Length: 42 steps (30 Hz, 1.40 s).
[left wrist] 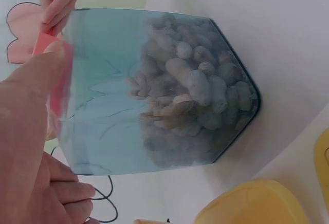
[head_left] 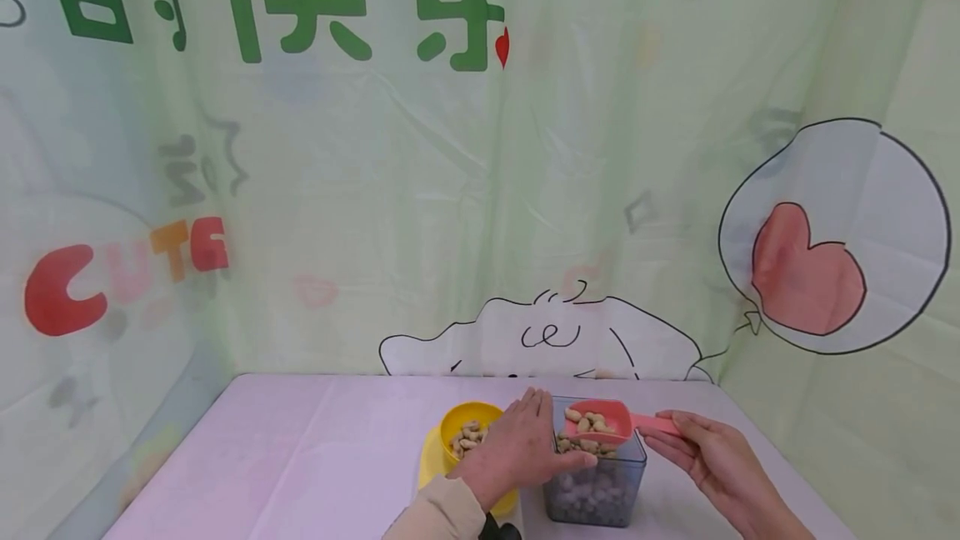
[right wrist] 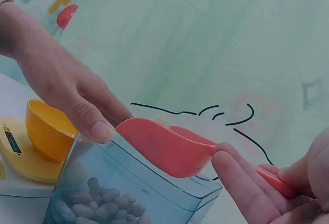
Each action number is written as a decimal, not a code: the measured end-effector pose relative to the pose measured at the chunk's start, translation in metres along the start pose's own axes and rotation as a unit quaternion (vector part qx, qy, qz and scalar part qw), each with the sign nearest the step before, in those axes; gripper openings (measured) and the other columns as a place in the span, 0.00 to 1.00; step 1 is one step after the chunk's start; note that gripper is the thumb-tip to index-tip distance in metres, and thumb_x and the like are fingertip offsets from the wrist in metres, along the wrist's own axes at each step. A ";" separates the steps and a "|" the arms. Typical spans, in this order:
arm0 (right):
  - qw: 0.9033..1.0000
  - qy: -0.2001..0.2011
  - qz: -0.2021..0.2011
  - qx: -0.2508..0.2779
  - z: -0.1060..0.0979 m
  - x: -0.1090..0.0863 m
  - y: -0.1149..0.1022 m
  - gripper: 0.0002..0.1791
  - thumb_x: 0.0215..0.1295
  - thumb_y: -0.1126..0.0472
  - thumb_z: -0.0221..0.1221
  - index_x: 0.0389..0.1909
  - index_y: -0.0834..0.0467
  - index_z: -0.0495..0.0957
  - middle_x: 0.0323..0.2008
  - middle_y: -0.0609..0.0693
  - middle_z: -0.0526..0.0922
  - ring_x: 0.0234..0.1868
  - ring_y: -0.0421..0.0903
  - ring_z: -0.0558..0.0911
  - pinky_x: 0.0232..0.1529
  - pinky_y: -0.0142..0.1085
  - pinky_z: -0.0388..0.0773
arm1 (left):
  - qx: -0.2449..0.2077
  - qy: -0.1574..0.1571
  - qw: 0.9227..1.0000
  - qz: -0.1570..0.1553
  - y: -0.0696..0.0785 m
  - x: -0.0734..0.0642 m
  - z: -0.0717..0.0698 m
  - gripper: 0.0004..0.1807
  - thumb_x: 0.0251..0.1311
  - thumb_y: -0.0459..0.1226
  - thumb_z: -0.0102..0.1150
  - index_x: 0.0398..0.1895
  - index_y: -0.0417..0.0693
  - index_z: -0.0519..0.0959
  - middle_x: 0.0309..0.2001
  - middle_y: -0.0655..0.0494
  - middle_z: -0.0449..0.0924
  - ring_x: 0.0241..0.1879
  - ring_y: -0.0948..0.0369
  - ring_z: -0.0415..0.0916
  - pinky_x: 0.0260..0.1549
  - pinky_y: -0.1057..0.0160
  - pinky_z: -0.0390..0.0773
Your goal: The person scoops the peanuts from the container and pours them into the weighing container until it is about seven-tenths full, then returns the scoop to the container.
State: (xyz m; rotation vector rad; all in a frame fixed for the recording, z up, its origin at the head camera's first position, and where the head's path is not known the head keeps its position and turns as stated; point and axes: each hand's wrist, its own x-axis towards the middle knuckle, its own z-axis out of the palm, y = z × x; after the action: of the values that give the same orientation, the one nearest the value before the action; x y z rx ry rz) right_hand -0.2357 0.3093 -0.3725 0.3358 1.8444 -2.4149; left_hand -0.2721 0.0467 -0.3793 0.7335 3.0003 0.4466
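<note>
My right hand (head_left: 716, 457) holds a pink scoop (right wrist: 169, 149) by its handle, palm turned up. The scoop carries unshelled peanuts (head_left: 587, 422) level above a clear bluish plastic container (head_left: 596, 494). More peanuts (left wrist: 200, 88) fill the lower part of that container. My left hand (head_left: 517, 444) rests at the container's left rim, with fingers stretched away and thumb spread across the near corner. In the right wrist view, the left thumb (right wrist: 92, 121) is right at the rim, close to the scoop's tip. Left of the container, a yellow bowl (right wrist: 49, 131) contains peanuts.
The yellow bowl stands on a yellow-and-white kitchen scale (right wrist: 23, 157) with a small display, partly hidden by the left hand in the head view. A pale lilac tabletop (head_left: 337, 448) lies beneath everything. Printed curtains (head_left: 525, 190) enclose the back and sides.
</note>
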 end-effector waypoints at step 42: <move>0.996 -0.039 -0.041 -0.069 0.089 0.009 0.000 0.27 0.79 0.56 0.45 0.70 0.69 0.59 0.42 0.52 0.88 0.43 0.49 0.89 0.50 0.41 0.84 | -0.056 0.027 0.998 -0.019 -0.107 -0.049 -0.031 0.63 0.48 0.70 0.63 0.78 0.41 0.52 0.78 0.44 0.52 0.76 0.49 0.56 0.72 0.47 0.63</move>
State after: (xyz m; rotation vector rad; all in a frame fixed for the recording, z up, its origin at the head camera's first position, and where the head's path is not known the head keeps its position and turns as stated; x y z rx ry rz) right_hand -0.2557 0.2241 -0.3522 0.1571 2.0134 -2.2994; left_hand -0.2798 -0.0749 -0.3814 0.6659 3.0021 0.6380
